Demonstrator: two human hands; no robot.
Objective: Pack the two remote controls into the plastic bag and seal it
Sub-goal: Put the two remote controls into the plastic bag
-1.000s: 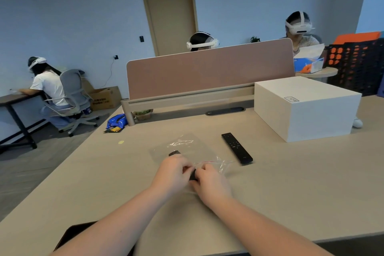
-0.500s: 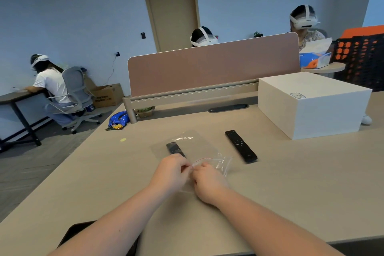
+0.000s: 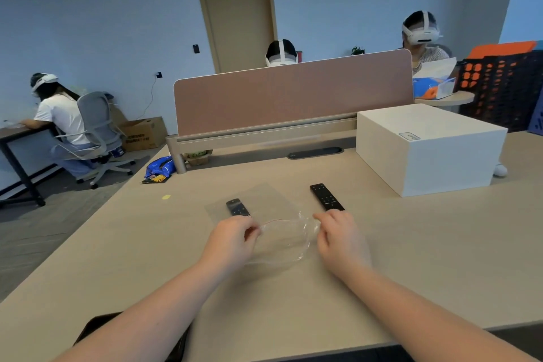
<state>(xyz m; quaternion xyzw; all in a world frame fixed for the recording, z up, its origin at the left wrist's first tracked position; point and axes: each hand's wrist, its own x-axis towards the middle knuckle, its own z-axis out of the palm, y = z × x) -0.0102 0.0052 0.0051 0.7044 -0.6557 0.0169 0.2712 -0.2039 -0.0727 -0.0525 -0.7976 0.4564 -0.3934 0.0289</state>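
Note:
A clear plastic bag point(image 3: 282, 239) lies on the tan desk in front of me, its mouth with a thin red strip held apart and facing me. My left hand point(image 3: 232, 239) pinches the left edge of the mouth. My right hand point(image 3: 340, 239) holds the right edge. One black remote point(image 3: 237, 207) lies inside the bag at its left side, its near end hidden by my left hand. The second black remote point(image 3: 326, 197) lies bare on the desk just beyond my right hand.
A white box point(image 3: 426, 147) stands at the right on the desk point(image 3: 440, 244). A pink divider panel point(image 3: 293, 97) runs along the far edge. A dark object point(image 3: 97, 329) sits at the near edge under my left arm. People with headsets sit beyond.
My hands, close together on the bag's mouth a second ago, have moved apart and pulled the mouth wide. More of the remote inside the bag shows beyond my left hand.

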